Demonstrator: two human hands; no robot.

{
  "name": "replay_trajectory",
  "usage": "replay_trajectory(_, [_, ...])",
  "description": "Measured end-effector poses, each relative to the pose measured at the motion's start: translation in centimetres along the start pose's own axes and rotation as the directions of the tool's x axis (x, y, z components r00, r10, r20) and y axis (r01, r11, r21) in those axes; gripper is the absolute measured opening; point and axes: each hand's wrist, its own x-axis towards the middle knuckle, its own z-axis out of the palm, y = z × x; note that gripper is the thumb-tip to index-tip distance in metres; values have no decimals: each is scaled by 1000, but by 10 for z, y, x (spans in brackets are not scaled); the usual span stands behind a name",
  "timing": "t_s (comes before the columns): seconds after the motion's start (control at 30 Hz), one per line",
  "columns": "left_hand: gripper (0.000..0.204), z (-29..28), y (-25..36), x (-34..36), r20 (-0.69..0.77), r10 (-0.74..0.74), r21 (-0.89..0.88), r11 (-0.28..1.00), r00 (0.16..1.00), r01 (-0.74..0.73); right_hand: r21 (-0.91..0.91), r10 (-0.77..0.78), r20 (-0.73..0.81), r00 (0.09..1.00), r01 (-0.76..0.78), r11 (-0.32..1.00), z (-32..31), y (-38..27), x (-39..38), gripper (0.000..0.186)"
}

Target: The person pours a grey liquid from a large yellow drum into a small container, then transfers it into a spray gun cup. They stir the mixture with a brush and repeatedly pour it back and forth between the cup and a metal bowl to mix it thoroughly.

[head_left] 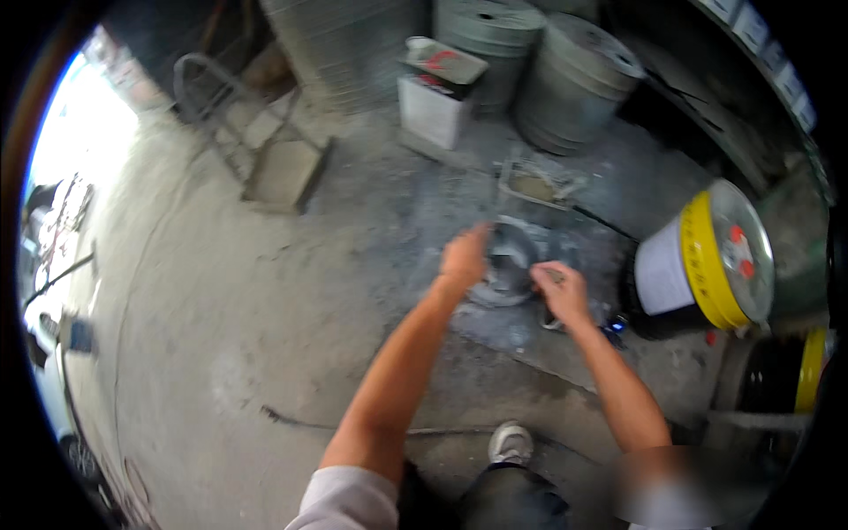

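So the dusty concrete floor [203, 291] is taking up most of the view, with two grey drums [570, 88] sitting at the far side. A black-and-yellow bucket [717, 265] is standing over on the right. Both bare forearms [397, 371] are stretching forward, the left slanting up and rightward, the right angling up and inward. A round grey pan [502, 299] is resting on the floor between the hands, and a shallow tray [533, 187] is lying just beyond it. The left hand [465, 257] is curling its fingers at the pan's left side; the right hand [563, 289] is bending its fingers toward the thumb by the right side. Honestly can't tell if either's gripping anything, too blurry.
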Motion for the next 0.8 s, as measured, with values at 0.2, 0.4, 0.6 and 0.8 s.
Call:
replay_trajectory(0.2, [40, -4, 6, 8, -84, -7, 26, 1000, 996, 9, -381, -397, 48, 917, 384, 841, -7, 10, -10, 18])
replay_trajectory(0.4, [60, -1, -1, 1, 10, 89, 37, 995, 996, -89, -595, -497, 104, 862, 454, 663, -1, 4, -19, 19])
replay_trajectory(0.6, [73, -11, 13, 2, 36, 21, 32, 999, 999, -22, -161, -143, 8, 990, 142, 977, -11, 6, -11, 26])
replay_trajectory(0.8, [39, -15, 5, 9, -24, -34, 63, 997, 999, 36, -417, -457, 164, 874, 481, 771, -14, 10, -14, 21])
